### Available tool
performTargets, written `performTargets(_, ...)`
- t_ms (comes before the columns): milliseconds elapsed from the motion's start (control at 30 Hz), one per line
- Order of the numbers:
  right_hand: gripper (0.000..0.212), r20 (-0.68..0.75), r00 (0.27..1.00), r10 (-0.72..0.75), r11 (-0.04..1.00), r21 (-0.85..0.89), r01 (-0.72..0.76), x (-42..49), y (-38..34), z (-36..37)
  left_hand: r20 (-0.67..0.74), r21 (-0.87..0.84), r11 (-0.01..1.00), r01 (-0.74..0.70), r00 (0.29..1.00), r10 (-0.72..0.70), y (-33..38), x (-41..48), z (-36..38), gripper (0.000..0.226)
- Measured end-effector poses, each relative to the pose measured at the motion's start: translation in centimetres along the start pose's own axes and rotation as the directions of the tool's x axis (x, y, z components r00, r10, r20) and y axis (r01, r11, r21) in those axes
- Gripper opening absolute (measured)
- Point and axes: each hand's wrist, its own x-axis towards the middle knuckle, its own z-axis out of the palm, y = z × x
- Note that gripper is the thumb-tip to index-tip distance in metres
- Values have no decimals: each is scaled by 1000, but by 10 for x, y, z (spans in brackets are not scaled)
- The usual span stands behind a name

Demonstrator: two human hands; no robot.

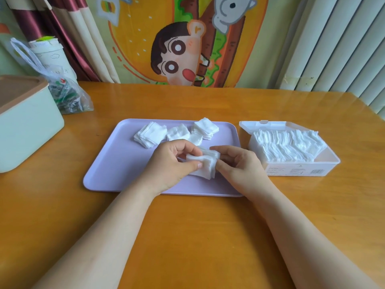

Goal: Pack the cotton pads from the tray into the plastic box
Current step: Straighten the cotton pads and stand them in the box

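A lilac tray (116, 163) lies on the wooden table. Above its middle, my left hand (173, 163) and my right hand (239, 163) both pinch a small stack of white cotton pads (206, 163), one hand on each side. Three more piles of cotton pads (150, 134) sit along the tray's far edge. To the right of the tray stands the open clear plastic box (329, 158). Rows of packed pads (287, 146) fill most of it, with a gap at its right end.
A pale green bin (27, 126) with a brown lid stands at the left. Behind it are a plastic bag (68, 97) and a paper cup (52, 57). The table's far edge meets a cartoon cloth and a radiator at the right.
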Motion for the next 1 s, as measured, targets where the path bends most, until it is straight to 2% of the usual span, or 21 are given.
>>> performTargets(233,37,84,996,8,992,128,-19,-2,-3,-1,-68,47,998,-31,997,35,-2,2,3,24)
performTargets(333,30,27,1000,-11,1000,14,10,-1,-2,2,-64,85,996,-37,997,42,-3,2,3,34)
performTargets(433,24,-6,1000,-22,999,-43,22,0,-2,1,-20,140,989,38,999,-36,-3,3,-1,55)
performTargets(467,25,-10,1000,-25,997,-72,25,0,-2,0,10,156,986,59,998,-61,-3,3,-2,55)
performTargets(567,29,-26,999,-46,975,-217,40,-3,-7,2,92,155,986,58,993,-73,-1,3,-1,24)
performTargets(667,46,-42,998,-36,955,-294,22,-7,-14,11,87,176,983,52,994,-68,0,3,1,17)
performTargets(800,59,-59,994,93,975,-199,-103,-12,-21,22,82,192,980,50,994,-67,0,4,0,20)
performTargets(1000,68,-7,983,183,981,-65,-183,-14,-23,29,74,196,980,35,996,-50,-3,2,4,21)
